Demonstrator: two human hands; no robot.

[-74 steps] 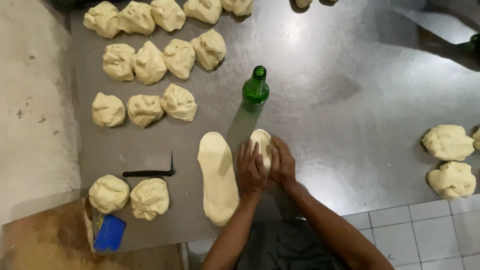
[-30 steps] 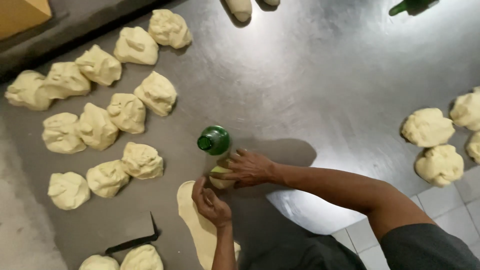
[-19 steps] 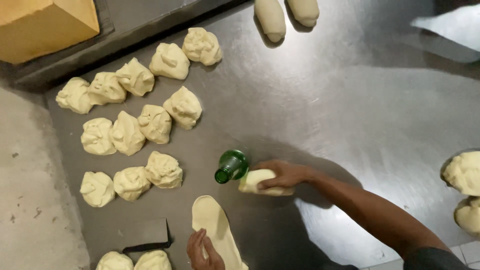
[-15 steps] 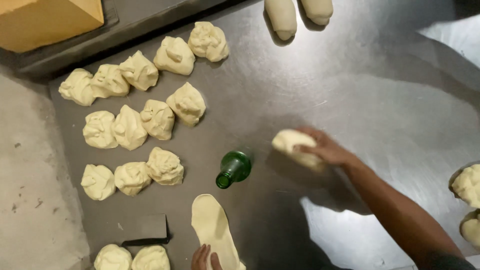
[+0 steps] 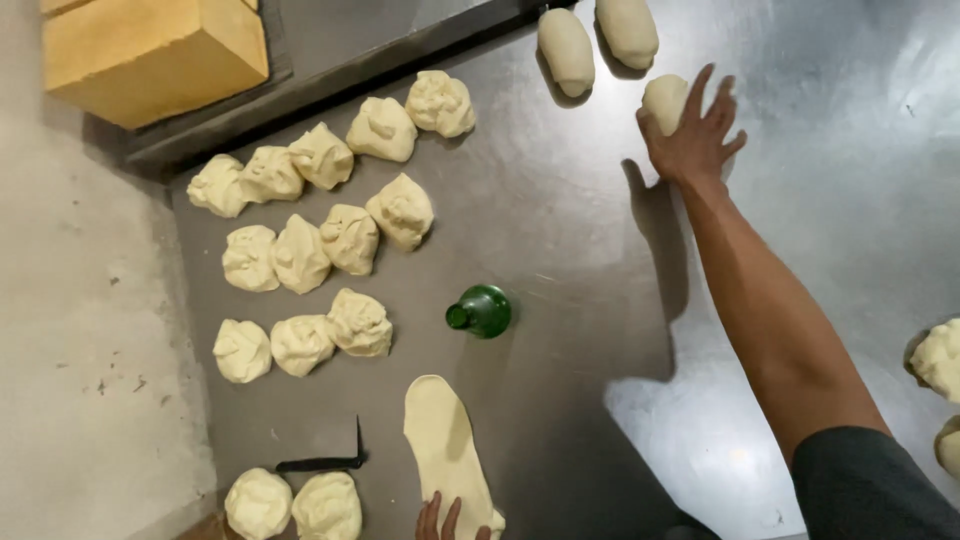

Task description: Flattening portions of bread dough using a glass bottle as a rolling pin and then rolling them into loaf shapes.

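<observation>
Dough roll (image 5: 665, 100) sits near the far edge of the bench (image 5: 820, 210) under the right hand (image 5: 693, 135), whose fingers are spread wide across its top and side. Half a second earlier that hand had the roll only midway across the bench, a little past the bottle; now the arm is stretched out long and the roll lies just beside two finished rolls (image 5: 597, 38) at the far edge. The left hand (image 5: 447, 519) shows only fingertips at the near edge, resting on the end of a flattened strip (image 5: 445, 450); how it is held I cannot tell. It was at that same spot before.

A green bottle (image 5: 480, 311) stands upright mid-bench, untouched, between the strip and the outstretched arm. Rough dough lumps (image 5: 320, 240) crowd the left side in loose rows, with two more at the near left corner (image 5: 292, 505) and others at the right edge (image 5: 938, 358). A dark scraper (image 5: 325, 461) lies flat near the left corner lumps. Beyond the far left corner rests a plain yellow-brown box (image 5: 150, 50), rectangular, with no label that I can see.
</observation>
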